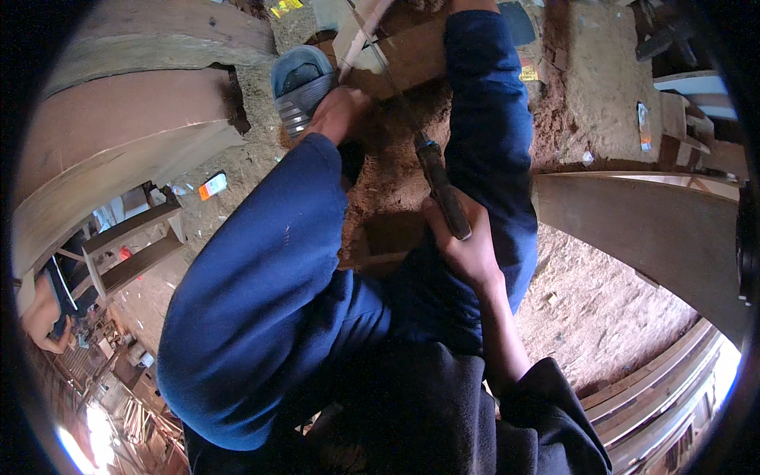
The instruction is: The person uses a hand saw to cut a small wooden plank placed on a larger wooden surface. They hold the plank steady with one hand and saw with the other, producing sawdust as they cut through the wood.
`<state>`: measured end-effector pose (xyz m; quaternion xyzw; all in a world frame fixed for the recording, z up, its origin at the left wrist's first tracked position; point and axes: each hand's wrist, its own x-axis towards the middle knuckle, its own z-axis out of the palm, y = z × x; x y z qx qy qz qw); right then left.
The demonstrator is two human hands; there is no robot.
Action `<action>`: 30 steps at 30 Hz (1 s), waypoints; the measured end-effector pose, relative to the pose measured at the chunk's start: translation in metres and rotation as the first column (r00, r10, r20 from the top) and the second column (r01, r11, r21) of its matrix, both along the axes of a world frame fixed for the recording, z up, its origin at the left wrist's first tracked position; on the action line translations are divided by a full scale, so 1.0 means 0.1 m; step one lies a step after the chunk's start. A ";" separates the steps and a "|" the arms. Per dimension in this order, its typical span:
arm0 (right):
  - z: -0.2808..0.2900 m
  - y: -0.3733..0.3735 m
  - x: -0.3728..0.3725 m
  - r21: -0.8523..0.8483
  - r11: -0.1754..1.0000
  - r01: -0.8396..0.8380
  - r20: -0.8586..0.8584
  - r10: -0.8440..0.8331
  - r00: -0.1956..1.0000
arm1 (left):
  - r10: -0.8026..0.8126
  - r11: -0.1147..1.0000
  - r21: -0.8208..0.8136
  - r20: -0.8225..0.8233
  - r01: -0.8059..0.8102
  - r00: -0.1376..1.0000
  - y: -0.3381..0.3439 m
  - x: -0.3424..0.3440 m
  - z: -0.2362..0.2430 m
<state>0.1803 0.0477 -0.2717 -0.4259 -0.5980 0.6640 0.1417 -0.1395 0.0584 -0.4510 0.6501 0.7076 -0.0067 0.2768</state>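
My right hand is closed around the dark handle of a saw. Its long thin blade reaches away, up and to the left, seen nearly edge-on. The blade's far part runs beside a pale board and over a wider wood piece near the ground. My right wrist rests close to my right leg, in blue trousers. A bare foot at the end of my left trouser leg lies against the wood, next to a grey slipper. Of my left hand nothing shows.
Large curved timbers stand at the left, and a broad plank at the right. Stacked boards lie lower right. A small wooden frame stands left, with another person's arm beyond. Litter and a box dot the dirt floor.
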 end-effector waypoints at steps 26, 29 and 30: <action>-0.15 -0.15 -0.16 0.086 0.996 0.018 -0.013 -0.017 1.000 | 0.223 0.964 0.243 -0.523 -0.107 0.823 0.76 -0.20 1.07; 0.15 -0.11 -0.10 0.007 0.998 0.064 -0.014 -0.064 0.998 | 0.185 0.979 0.177 -0.546 -0.104 0.817 0.72 -0.25 1.04; 0.24 -0.14 -0.03 0.020 0.996 0.091 0.003 -0.091 0.996 | 0.176 0.981 0.163 -0.517 -0.105 0.838 0.77 -0.19 1.13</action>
